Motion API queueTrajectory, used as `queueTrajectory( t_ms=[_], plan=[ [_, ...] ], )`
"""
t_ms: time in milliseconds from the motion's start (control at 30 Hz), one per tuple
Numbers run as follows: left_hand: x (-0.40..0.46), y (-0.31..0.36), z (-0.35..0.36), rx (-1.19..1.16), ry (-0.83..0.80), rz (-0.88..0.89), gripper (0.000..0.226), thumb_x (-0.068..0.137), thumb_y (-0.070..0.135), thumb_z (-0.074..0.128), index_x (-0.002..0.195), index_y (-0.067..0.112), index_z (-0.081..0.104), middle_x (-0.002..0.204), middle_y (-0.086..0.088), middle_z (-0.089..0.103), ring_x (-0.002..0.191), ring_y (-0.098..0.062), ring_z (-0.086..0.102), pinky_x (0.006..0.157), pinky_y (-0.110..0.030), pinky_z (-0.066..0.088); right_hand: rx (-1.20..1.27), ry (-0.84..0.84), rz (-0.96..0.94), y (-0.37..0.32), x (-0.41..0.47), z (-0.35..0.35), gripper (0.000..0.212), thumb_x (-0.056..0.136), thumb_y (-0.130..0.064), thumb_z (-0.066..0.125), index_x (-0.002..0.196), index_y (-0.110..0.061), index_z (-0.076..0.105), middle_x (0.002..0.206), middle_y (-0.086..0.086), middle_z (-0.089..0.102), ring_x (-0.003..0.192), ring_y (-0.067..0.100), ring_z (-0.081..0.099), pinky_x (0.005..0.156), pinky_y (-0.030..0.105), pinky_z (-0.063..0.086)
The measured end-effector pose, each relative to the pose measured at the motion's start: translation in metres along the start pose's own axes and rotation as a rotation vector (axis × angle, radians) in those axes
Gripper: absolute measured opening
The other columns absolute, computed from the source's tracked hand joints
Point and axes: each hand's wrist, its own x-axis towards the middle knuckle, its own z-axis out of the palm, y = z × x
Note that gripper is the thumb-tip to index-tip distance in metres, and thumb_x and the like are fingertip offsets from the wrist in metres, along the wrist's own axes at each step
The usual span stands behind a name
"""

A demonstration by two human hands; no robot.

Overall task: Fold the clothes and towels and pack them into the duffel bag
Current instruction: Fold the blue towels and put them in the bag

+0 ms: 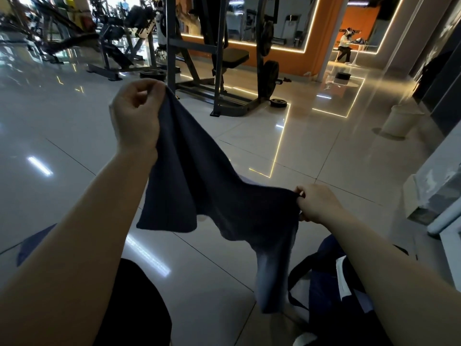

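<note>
A dark blue towel (199, 186) hangs in the air between my two hands, sagging in the middle with one end drooping down at the right. My left hand (136, 116) is raised and grips the towel's upper corner in curled fingers. My right hand (315, 203) is lower and to the right, pinching another edge of the towel. Below my right forearm, the navy duffel bag (331, 290) lies on the floor with its strap looped out to the left; my arm hides part of it.
Glossy tiled floor (74, 146) spreads ahead. A weight rack with a bench (224, 61) stands in the middle distance, with more gym machines at the back left. A white bin (399, 121) sits at the right, a white counter (444, 216) at the right edge. A blue cloth (32, 243) lies left.
</note>
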Motion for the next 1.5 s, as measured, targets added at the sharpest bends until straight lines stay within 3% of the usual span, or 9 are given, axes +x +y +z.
queueTrajectory(
  t_ms=[133,300,433,600,767,867,1033,1233,1500],
  plan=[
    [-0.020,0.002,0.016,-0.073,-0.194,-0.165,0.010,0.088,0.019,0.067,0.082,0.027,0.066,0.084,0.006,0.063,0.082,-0.011,0.059,0.075,-0.025,0.053,-0.212,-0.150,0.063,0.006,0.005,0.014,0.025,0.087,-0.007,0.044,0.085,-0.025,0.062,0.087,0.001,0.065,0.083,0.022,0.065,0.074,0.033,0.053],
    [-0.038,0.001,0.033,0.017,-0.429,-0.282,0.005,0.085,0.020,0.070,0.085,0.025,0.068,0.090,0.002,0.065,0.084,-0.012,0.060,0.070,-0.024,0.052,-0.353,-0.283,0.074,0.009,0.005,0.026,0.026,0.094,-0.021,0.047,0.108,-0.015,0.067,0.102,0.004,0.066,0.093,0.023,0.062,0.082,0.036,0.052],
    [-0.049,0.001,0.043,0.149,-0.617,-0.203,0.005,0.087,0.019,0.067,0.089,0.024,0.067,0.088,0.005,0.065,0.079,-0.002,0.062,0.066,-0.017,0.051,0.371,-0.271,0.024,-0.024,-0.001,0.010,0.014,0.094,-0.020,0.058,0.104,-0.011,0.062,0.087,0.006,0.066,0.075,0.017,0.061,0.065,0.024,0.048],
    [-0.059,0.000,0.052,0.226,-0.786,-0.082,0.005,0.088,0.017,0.065,0.093,0.020,0.066,0.087,0.007,0.064,0.077,0.003,0.061,0.067,-0.014,0.050,1.036,-0.292,-0.222,-0.071,-0.020,-0.021,0.032,0.081,-0.030,0.064,0.111,-0.019,0.062,0.106,0.001,0.066,0.105,0.020,0.063,0.091,0.036,0.051],
    [-0.068,-0.001,0.062,0.186,-0.756,-0.135,0.004,0.087,0.020,0.067,0.091,0.020,0.066,0.085,0.003,0.065,0.079,-0.006,0.063,0.067,-0.018,0.050,1.165,-0.194,-0.260,-0.091,-0.028,-0.031,0.008,0.085,-0.014,0.065,0.092,-0.010,0.064,0.084,0.000,0.068,0.078,0.012,0.067,0.069,0.023,0.055],
    [-0.067,0.003,0.064,0.078,-0.710,-0.247,0.014,0.086,0.028,0.066,0.096,0.019,0.062,0.088,-0.001,0.066,0.083,-0.013,0.065,0.065,-0.021,0.052,1.274,-0.091,-0.217,-0.094,-0.026,-0.037,0.004,0.087,-0.015,0.066,0.088,-0.011,0.065,0.087,0.006,0.067,0.080,0.017,0.065,0.067,0.027,0.053],
    [-0.068,-0.002,0.055,0.174,-1.018,-0.389,0.044,0.075,0.025,0.076,0.114,0.025,0.056,0.106,-0.003,0.067,0.096,-0.018,0.066,0.078,-0.032,0.056,1.529,0.073,-0.150,-0.087,-0.021,-0.057,0.006,0.092,-0.014,0.058,0.092,-0.016,0.064,0.088,0.005,0.068,0.080,0.018,0.065,0.067,0.031,0.057],
    [-0.068,-0.024,0.039,0.520,-1.210,-0.292,0.028,0.085,0.012,0.069,0.110,0.022,0.064,0.105,0.003,0.068,0.098,-0.013,0.064,0.089,-0.031,0.052,1.606,0.175,-0.165,-0.069,-0.025,-0.073,0.011,0.095,-0.015,0.054,0.093,-0.017,0.065,0.084,0.001,0.069,0.081,0.015,0.065,0.073,0.030,0.055],
    [-0.027,-0.035,0.006,0.611,-0.859,-0.266,0.004,0.087,0.019,0.068,0.086,0.022,0.065,0.090,-0.004,0.066,0.083,-0.021,0.061,0.070,-0.026,0.048,1.483,0.360,-0.030,-0.035,-0.023,-0.080,0.015,0.095,-0.015,0.054,0.086,-0.021,0.064,0.083,-0.002,0.064,0.079,0.012,0.059,0.064,0.022,0.048]
  ],
)
